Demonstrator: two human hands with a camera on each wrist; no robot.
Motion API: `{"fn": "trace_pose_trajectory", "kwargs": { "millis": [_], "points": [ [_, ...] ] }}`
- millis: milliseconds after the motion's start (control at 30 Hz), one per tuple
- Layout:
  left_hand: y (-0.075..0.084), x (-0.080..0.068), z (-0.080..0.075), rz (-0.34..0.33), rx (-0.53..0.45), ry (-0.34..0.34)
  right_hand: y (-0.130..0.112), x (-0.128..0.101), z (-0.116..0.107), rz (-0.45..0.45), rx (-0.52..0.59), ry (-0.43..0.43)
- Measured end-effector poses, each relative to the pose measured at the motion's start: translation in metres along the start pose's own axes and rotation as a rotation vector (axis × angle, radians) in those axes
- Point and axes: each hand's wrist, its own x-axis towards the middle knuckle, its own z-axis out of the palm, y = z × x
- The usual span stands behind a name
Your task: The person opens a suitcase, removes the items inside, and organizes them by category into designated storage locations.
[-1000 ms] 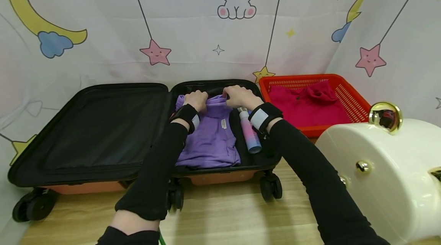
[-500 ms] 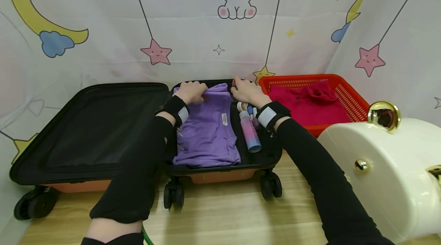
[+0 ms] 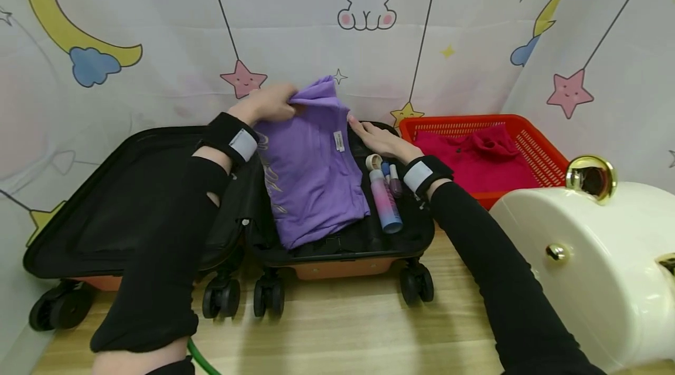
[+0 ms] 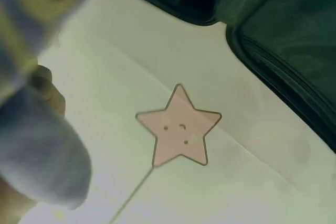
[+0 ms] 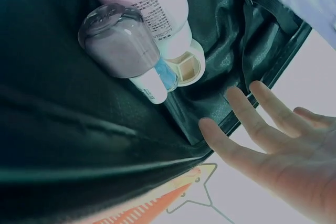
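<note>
The left hand (image 3: 268, 104) pinches the top edge of the purple garment (image 3: 311, 176) and holds that end raised above the open suitcase (image 3: 337, 246), while the garment's lower end lies in the suitcase's right half. The right hand (image 3: 377, 139) is flat with its fingers (image 5: 247, 145) straight and spread, reaching in beside the garment's right edge at the back of that half and holding nothing. Just to the right of the garment lie a pink-and-blue bottle (image 3: 385, 205) and two smaller bottles (image 3: 391, 179), and a red basket (image 3: 532, 146) holding red cloth (image 3: 469, 158) stands beside the suitcase.
</note>
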Motion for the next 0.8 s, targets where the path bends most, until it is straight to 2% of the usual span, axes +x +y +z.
{"fn": "trace_pose_trajectory", "kwargs": {
  "millis": [133, 233, 333, 433, 567, 800],
  "points": [
    [-0.001, -0.005, -0.018, 0.026, -0.176, 0.077, -0.002, -0.004, -0.001, 0.016, -0.003, -0.027],
    [0.005, -0.007, -0.029, 0.020, -0.293, 0.127, -0.003, -0.003, 0.000, 0.018, 0.011, -0.034],
    [0.013, -0.009, -0.037, 0.002, -0.387, 0.183, -0.004, -0.001, 0.003, 0.016, 0.072, -0.020],
    [0.021, -0.010, -0.043, -0.025, -0.499, 0.237, -0.006, 0.000, 0.006, 0.021, 0.209, -0.019],
    [0.030, -0.011, -0.045, -0.049, -0.630, 0.326, -0.008, 0.002, 0.010, 0.021, 0.428, -0.062],
    [0.043, -0.005, -0.046, -0.068, -0.664, 0.441, -0.012, 0.005, 0.014, 0.020, 0.781, -0.131]
  ]
}}
